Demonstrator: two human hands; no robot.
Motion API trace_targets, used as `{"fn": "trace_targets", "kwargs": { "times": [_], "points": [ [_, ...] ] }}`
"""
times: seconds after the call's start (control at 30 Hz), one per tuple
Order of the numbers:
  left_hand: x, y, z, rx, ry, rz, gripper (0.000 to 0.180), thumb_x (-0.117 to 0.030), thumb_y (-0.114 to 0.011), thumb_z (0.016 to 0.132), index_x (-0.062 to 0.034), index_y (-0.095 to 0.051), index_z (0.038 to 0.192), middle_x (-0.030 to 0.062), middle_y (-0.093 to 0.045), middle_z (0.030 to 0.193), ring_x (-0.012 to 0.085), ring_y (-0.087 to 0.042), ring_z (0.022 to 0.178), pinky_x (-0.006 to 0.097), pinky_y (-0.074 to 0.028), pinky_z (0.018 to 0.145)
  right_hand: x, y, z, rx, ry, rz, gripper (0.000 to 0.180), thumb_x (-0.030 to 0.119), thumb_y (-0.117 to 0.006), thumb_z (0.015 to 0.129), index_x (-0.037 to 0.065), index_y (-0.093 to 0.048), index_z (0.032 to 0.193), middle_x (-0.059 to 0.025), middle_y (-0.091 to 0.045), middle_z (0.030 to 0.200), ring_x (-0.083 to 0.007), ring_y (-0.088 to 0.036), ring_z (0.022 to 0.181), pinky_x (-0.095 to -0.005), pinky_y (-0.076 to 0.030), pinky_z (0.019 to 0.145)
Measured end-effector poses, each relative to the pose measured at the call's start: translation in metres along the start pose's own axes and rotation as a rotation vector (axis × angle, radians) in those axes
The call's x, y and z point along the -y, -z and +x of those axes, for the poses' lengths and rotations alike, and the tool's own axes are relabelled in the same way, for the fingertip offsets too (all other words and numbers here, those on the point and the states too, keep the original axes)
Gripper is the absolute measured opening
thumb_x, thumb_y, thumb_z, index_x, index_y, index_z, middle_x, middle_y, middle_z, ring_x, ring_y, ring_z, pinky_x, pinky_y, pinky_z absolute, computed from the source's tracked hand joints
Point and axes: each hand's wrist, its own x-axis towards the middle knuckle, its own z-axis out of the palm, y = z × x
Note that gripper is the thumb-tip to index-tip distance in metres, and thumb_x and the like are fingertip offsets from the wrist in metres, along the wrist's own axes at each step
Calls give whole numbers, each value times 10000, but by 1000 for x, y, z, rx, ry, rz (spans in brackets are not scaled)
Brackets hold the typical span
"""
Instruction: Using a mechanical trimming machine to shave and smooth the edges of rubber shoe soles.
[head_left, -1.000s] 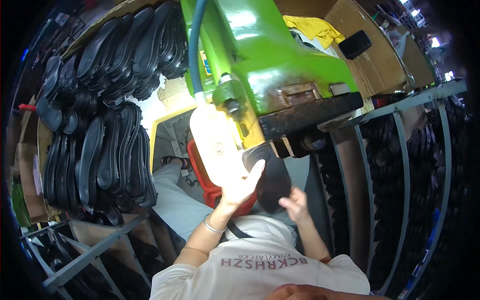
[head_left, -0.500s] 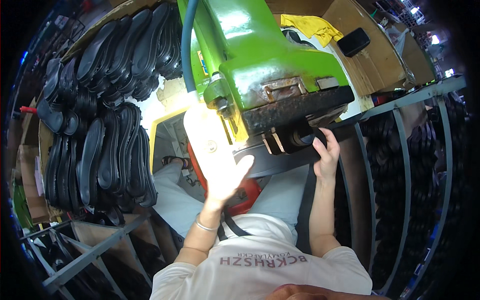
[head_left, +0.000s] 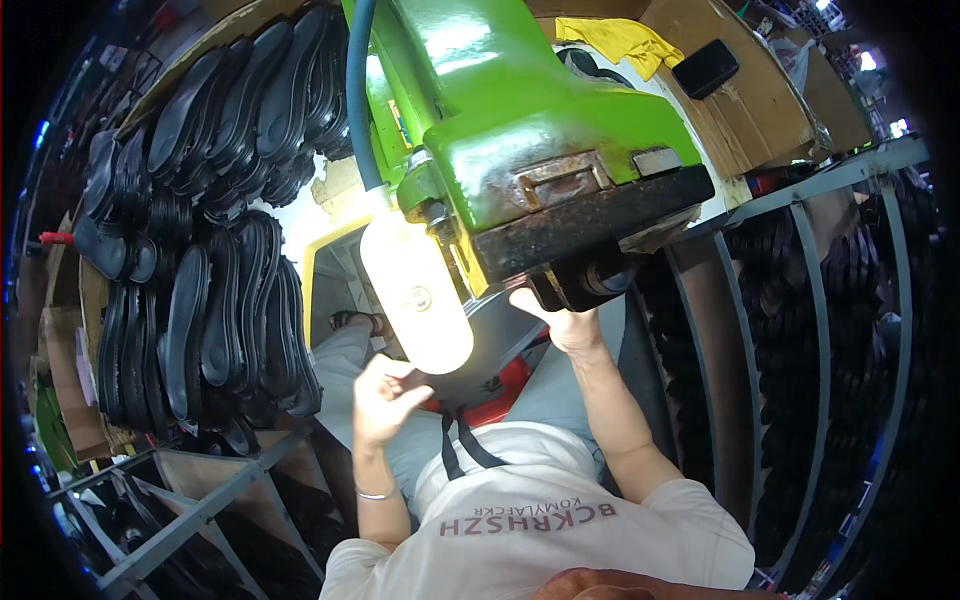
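A dark, curved piece [head_left: 485, 365] that looks like a shoe sole lies in front of my lap, below the head of a green machine [head_left: 560, 130]. My left hand [head_left: 380, 405] is at its left end, fingers curled and thumb below, just left of the glowing lamp [head_left: 417, 300]. My right hand [head_left: 575, 332] is at the other end, close under the black block at the machine's front. Its thumb stretches left, and the machine hides its other fingertips. The lamp's glare and the machine cover part of the dark piece.
Many black shoe soles [head_left: 225, 310] stand stacked to the left. At the right are metal rails [head_left: 815, 280] with more dark soles. Behind the machine sit a cardboard box [head_left: 745, 125], a yellow cloth [head_left: 620, 45] and a black phone-like object [head_left: 706, 69].
My left hand has moved down and left, out from in front of the lamp, and its fingers have curled. My right hand has moved left under the machine head. The dark piece has shifted down and left.
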Motion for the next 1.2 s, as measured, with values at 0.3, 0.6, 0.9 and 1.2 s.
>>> {"fn": "trace_targets", "kwargs": {
  "times": [0.3,0.6,0.9,1.2],
  "points": [
    [69,-65,-6,12,94,39,392,73,-702,736,36,-526,1084,116,-648,986,154,-626,890,287,-508,804,9,-30,-4,-2,-84,33,706,-26,-808,612,-17,-409,1194,-124,-553,1124,-170,-573,979,-306,-485,839],
    [-4,-90,29,86,-512,541,289,-40,-730,723,-10,-638,996,132,-640,997,242,-627,931,347,-499,840,-56,31,-89,-389,-15,-20,458,104,-584,885,-53,-389,1269,-141,-521,1195,-203,-502,1104,-318,-393,955],
    [-103,106,-1,-1218,-314,1779,447,-333,-603,869,-44,-545,1205,201,-473,1302,396,-410,1216,492,-317,1020,-58,283,134,-807,1,-831,403,309,-544,885,-26,-565,1109,-228,-625,904,-382,-595,847,-433,-456,773],
    [-105,170,-39,-1126,-358,1437,471,-315,-659,817,-19,-578,1174,265,-462,1289,398,-448,1177,454,-339,1001,-100,209,135,-866,238,-1177,557,395,-640,789,213,-491,1294,-194,-427,1269,-380,-401,1160,-514,-313,955]
  ]
}}
